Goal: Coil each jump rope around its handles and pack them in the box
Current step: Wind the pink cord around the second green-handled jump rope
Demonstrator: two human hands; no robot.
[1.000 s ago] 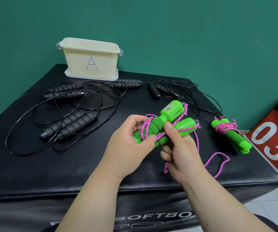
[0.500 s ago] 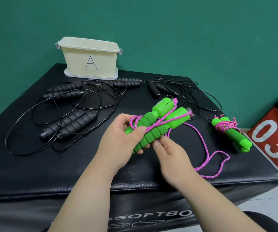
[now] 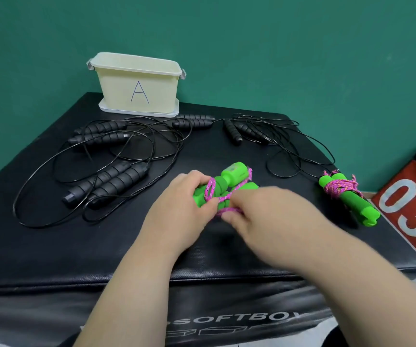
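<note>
The green handles (image 3: 223,187) lie as a pair, side by side, with their long axis running from near-left to far-right, the far ends tilted up toward the right. The left hand (image 3: 180,211) is closed around the near-left end of that pair and holds it just above the black desk (image 3: 51,241). The right hand (image 3: 272,221) is just right of and nearer than the handles; it is blurred, but its fingertips appear pinched on the pink rope (image 3: 228,210) where the rope comes off the underside of the bundle. So the rope leaves the handles across their long axis, and the winding hand sits on the near-right side of them. A few turns already cross the handles.

My judgement is that the next wrap depends on carrying the rope around that axis while the left hand keeps the pair together. A second green rope (image 3: 344,196), already coiled, lies well to the right. The black ropes (image 3: 116,156) lie loose and uncoiled at the far left and far middle. The cream box (image 3: 139,86) marked A stands at the far edge, well apart from both hands.
</note>
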